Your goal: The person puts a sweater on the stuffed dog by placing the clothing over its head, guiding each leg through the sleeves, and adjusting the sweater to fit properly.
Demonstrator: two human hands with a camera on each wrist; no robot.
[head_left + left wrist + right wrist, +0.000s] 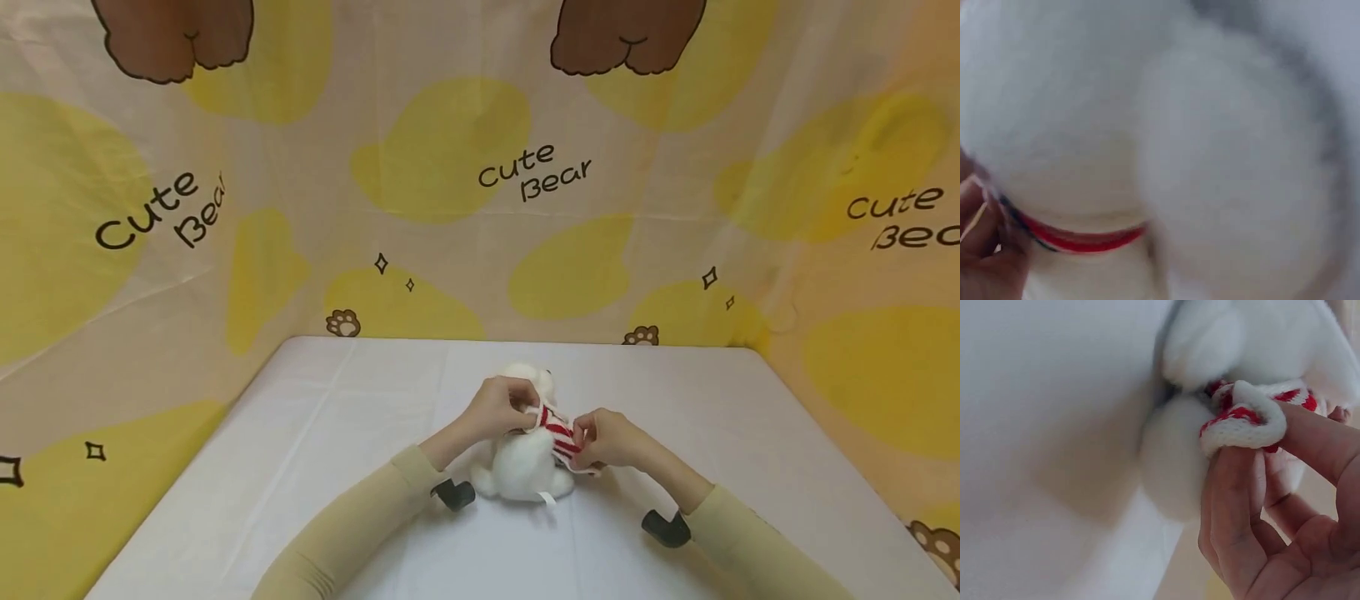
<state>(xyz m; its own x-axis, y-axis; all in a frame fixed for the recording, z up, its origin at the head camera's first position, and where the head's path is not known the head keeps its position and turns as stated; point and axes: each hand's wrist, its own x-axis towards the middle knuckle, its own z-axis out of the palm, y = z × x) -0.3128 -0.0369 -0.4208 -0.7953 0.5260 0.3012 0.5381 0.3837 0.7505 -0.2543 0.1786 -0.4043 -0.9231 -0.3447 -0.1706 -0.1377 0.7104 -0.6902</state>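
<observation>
A white plush toy (521,471) sits on the table with its rounded back toward me. Against its right side hangs a red-and-white striped knit garment (558,433). My left hand (504,404) pinches the garment's upper edge by the toy's neck. Lower down, my right hand (611,437) holds the free end. In the right wrist view, thumb and fingers grip the curled white edge of the knit garment (1247,425) beside a plush limb (1175,462). The left wrist view shows a red band (1091,242) across white fur, with the left fingers (985,234) at its end.
A white-covered table (360,392) lies under the toy. Behind it and along the sides hangs a yellow-patterned cloth (442,150) with printed bears and lettering. A small white tag (547,498) sticks out at the toy's base. Dark wrist mounts (666,529) sit below the sleeves.
</observation>
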